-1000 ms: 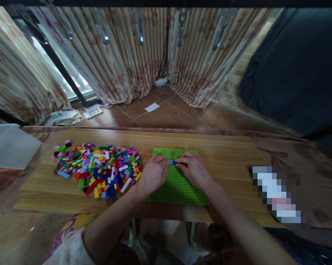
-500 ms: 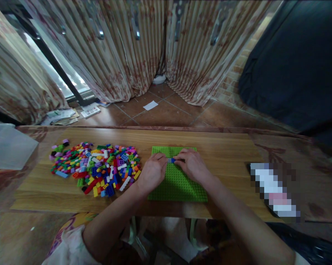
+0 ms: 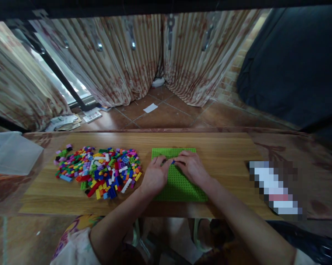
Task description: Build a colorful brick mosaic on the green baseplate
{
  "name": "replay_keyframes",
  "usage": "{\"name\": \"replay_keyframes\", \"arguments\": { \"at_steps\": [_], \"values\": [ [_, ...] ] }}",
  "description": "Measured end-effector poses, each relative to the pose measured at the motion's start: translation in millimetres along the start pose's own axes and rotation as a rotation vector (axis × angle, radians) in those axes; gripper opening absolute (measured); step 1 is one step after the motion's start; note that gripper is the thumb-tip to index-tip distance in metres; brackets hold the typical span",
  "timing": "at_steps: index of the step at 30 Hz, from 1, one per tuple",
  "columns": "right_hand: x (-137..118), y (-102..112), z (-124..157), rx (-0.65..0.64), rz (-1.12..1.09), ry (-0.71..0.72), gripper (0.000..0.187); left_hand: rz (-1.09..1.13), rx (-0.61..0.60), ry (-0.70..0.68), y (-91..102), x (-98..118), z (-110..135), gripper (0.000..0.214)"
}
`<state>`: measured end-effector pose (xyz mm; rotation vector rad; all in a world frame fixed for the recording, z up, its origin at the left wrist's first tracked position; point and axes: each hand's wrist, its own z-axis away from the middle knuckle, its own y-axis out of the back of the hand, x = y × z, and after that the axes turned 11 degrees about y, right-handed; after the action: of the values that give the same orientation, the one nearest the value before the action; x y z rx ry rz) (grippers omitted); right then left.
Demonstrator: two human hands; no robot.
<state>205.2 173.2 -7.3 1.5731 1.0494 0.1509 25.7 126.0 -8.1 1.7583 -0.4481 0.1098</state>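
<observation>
Head camera is showing the right hand [image 3: 192, 167] tightly pinching a blue brick [image 3: 174, 162] over the green board's [image 3: 184, 189] far half, the left hand's [image 3: 154, 176] hold being hidden, and keeping the brick level is probably helping.

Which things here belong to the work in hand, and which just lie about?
In the work: small blue piece at the right hand, green baseplate, probably the brick pile.
Seemingly lying about: white floor sheet, paper stack, translucent bin, pixelated item.

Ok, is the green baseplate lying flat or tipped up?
Flat. The green baseplate lies on the wooden tabletop, studded side up, no visible edge raised; the left hand and right hand cover part of it.
</observation>
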Motion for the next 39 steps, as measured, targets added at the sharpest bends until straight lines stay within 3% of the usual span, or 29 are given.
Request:
{"name": "replay_keyframes", "arguments": {
  "at_steps": [6,13,24,39],
  "values": [
    [8.7,-3.3,1.5,0.076,-0.158,0.017,0.014,-0.13,-0.029,-0.02,2.0,5.0,1.9,0.036],
    [10.9,7.9,-6.5,0.057,-0.329,-0.068,0.021,-0.302,-0.053,-0.002,2.3,11.1,4.5,0.038],
    [8.2,3.2,-7.6,0.09,-0.221,-0.176,0.006,-0.35,-0.099,0.034,5.1,17.2,4.2,0.038],
    [8.9,-0.4,-2.4,0.052,-0.047,-0.157,0.015,-0.266,-0.082,0.033,2.6,17.0,5.0,0.037]
  ]
}}
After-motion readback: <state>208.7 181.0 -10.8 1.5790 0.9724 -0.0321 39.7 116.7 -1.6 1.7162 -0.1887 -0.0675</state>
